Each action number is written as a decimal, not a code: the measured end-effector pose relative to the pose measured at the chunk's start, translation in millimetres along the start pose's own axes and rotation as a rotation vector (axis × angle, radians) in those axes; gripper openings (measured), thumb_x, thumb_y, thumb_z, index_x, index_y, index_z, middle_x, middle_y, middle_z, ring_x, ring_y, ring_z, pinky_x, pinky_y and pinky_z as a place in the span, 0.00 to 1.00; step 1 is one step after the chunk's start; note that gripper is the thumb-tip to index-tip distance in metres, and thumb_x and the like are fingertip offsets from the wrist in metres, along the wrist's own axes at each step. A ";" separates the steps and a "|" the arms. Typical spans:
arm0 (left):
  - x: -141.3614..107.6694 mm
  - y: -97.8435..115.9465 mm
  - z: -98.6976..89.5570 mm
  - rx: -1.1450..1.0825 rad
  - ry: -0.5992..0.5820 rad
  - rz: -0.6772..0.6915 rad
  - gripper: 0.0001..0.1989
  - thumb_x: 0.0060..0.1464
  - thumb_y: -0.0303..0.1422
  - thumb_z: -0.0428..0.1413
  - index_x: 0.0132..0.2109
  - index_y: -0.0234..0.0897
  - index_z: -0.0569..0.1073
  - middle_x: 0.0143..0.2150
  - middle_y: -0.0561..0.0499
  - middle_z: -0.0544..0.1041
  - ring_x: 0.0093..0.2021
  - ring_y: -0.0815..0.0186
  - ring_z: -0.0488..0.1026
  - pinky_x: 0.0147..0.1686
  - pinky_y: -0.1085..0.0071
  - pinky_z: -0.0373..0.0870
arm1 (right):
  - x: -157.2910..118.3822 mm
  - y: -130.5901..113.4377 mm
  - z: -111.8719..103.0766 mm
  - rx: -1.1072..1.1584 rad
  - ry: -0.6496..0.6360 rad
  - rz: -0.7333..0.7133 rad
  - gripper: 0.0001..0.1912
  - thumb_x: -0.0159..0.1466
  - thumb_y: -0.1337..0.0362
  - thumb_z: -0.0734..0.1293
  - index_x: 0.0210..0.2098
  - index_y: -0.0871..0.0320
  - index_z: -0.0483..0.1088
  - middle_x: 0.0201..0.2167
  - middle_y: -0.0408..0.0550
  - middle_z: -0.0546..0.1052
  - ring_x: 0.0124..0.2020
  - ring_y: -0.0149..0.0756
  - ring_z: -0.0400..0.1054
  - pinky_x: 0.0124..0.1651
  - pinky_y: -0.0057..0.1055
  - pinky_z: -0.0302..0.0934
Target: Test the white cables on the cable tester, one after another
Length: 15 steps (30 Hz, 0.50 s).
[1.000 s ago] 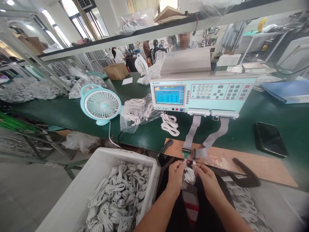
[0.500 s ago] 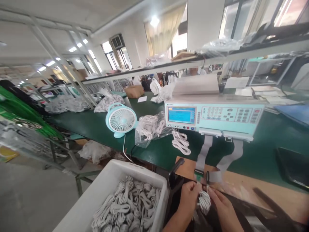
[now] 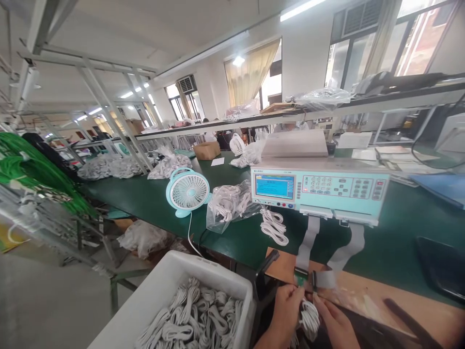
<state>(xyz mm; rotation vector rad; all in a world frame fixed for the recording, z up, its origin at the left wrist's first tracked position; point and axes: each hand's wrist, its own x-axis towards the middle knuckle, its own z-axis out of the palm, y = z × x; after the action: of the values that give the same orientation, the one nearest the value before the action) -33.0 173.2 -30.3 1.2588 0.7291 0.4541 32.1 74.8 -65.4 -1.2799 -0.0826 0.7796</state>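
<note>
At the lower right, my left hand point(image 3: 285, 310) pinches one end of a bundled white cable point(image 3: 309, 318) just below a small green board point(image 3: 300, 279). My right hand point(image 3: 332, 315) is closed on the cable's other end, by a second dark connector point(image 3: 314, 281). The coiled bundle hangs between both hands. Grey ribbon cables point(image 3: 308, 242) run from these connectors up to a pale blue test instrument point(image 3: 341, 190) with a lit blue screen.
A white bin point(image 3: 214, 271) of coiled cables stands at the lower left. On the green table point(image 3: 232, 247) are a small fan point(image 3: 189, 191), bagged cables point(image 3: 227, 206), a loose cable coil point(image 3: 274, 227) and a dark tray point(image 3: 441, 264). A wooden board point(image 3: 414, 303) lies along the near edge.
The camera view has tilted up, so the scene sits slightly lower in the frame. Both hands keep their hold at the connectors, with the cable bundle between them.
</note>
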 end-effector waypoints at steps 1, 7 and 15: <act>-0.1 0.1 0.0 0.007 0.006 0.004 0.22 0.44 0.49 0.58 0.20 0.34 0.66 0.19 0.52 0.63 0.23 0.69 0.58 0.26 0.71 0.54 | 1.0 1.5 -0.7 0.010 -0.004 -0.004 0.20 0.46 0.48 0.75 0.30 0.57 0.78 0.29 0.46 0.79 0.35 0.43 0.71 0.40 0.30 0.67; 2.5 -3.0 1.3 0.055 0.025 0.036 0.20 0.46 0.44 0.56 0.17 0.36 0.62 0.17 0.56 0.57 0.21 0.70 0.54 0.24 0.71 0.50 | -3.3 -9.0 7.6 -0.017 0.031 -0.038 0.21 0.41 0.46 0.76 0.24 0.57 0.75 0.25 0.46 0.77 0.33 0.44 0.70 0.37 0.30 0.65; -30.0 -6.7 2.4 -0.095 -0.026 -0.071 0.14 0.49 0.42 0.56 0.29 0.33 0.73 0.24 0.51 0.70 0.23 0.71 0.64 0.21 0.75 0.58 | -50.5 -39.7 -8.7 -0.282 -0.056 -0.079 0.22 0.52 0.44 0.67 0.21 0.56 0.63 0.15 0.38 0.64 0.18 0.31 0.57 0.22 0.27 0.54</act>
<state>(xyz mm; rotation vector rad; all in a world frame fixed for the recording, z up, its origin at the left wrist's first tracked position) -52.8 149.5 -29.2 1.1446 0.7195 0.4085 17.3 36.3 -15.3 -1.5118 -0.2951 0.7544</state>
